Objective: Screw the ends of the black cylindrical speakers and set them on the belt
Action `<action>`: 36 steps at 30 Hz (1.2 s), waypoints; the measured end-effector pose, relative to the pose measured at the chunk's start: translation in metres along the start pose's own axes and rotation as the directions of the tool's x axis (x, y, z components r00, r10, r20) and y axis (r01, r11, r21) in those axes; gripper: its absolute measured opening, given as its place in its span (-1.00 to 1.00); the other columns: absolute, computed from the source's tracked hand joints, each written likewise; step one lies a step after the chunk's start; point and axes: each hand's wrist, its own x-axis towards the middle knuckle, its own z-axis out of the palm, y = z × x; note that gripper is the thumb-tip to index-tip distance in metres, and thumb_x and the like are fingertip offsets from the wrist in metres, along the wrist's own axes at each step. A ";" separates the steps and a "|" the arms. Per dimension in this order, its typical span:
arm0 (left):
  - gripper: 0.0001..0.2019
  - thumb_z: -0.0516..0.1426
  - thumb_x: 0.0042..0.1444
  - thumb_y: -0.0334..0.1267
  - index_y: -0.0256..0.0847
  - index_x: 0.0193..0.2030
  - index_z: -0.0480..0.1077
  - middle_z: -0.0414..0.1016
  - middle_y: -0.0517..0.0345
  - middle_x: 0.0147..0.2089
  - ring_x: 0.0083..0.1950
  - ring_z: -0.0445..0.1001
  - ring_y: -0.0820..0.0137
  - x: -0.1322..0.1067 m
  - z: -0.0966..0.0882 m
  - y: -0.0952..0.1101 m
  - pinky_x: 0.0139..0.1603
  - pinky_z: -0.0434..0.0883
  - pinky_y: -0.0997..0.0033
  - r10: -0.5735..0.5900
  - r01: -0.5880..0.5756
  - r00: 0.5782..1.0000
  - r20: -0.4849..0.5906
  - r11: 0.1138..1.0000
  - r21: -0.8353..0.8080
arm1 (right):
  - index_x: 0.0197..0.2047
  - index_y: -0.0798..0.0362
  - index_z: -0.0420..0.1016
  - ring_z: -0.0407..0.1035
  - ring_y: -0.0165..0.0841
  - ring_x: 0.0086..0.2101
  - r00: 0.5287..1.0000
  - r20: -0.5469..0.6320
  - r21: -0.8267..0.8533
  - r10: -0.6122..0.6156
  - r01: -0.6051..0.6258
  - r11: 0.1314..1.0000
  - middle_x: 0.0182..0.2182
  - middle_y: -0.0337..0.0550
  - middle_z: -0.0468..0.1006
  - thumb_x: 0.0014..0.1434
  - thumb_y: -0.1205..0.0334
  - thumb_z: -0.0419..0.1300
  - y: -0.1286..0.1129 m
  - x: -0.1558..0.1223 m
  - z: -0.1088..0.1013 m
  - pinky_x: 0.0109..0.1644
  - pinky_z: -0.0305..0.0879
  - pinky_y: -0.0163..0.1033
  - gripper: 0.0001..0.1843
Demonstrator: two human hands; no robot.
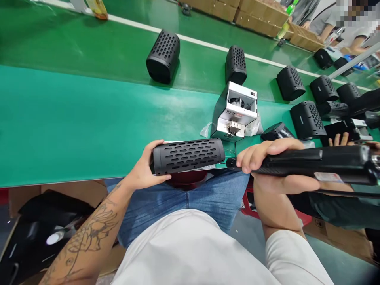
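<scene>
Along the near edge of the green worktop (89,130), I held the perforated black housing (190,156), left hand (142,166) clamped round its left end. My right hand (263,158), apart from the left, was wrapped round a black electric screwdriver (341,158), tip towards the housing's right end; contact could not be told. White screw feeder (236,114) stood just beyond. Judgement: good handling called for the driver square to that end, a firm left grip and steady, light pressure against skidding.

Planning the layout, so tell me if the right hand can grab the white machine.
Probably not: the right hand grips a black tool, though the white machine stands close by.
</scene>
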 end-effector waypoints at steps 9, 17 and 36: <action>0.25 0.73 0.09 0.29 0.07 0.78 0.28 0.49 -0.31 0.75 0.67 0.68 -0.24 0.000 0.000 0.004 0.73 0.66 -0.28 0.010 -0.010 1.000 -0.007 1.000 0.000 | 0.09 -0.15 0.85 0.56 -0.26 -0.60 0.997 0.073 0.077 0.007 -0.013 0.997 -0.45 -0.29 0.73 0.49 -0.48 0.57 0.024 0.005 0.003 -0.44 0.69 -0.08 -0.44; 0.30 0.74 0.01 0.37 0.01 0.75 0.30 0.50 -0.34 0.74 0.69 0.65 -0.27 0.003 0.001 0.009 0.77 0.63 -0.29 -0.020 0.020 1.000 -0.012 1.000 -0.011 | -0.16 -0.14 0.66 0.43 -0.38 -0.67 0.987 0.090 0.091 0.134 -0.142 0.986 -0.55 -0.40 0.62 0.35 -0.43 0.70 0.027 0.007 0.008 -0.46 0.63 -0.18 -0.41; 0.17 0.69 0.09 0.20 -0.01 0.75 0.34 0.58 -0.32 0.70 0.68 0.68 -0.27 0.001 0.006 0.010 0.77 0.63 -0.31 0.012 -0.011 0.999 -0.041 0.999 0.033 | -0.11 -0.28 0.65 0.42 -0.21 -0.59 0.913 -0.390 -0.332 -0.122 -0.016 0.943 -0.52 -0.43 0.51 0.17 -0.65 0.70 0.030 0.063 -0.026 -0.43 0.55 0.02 -0.30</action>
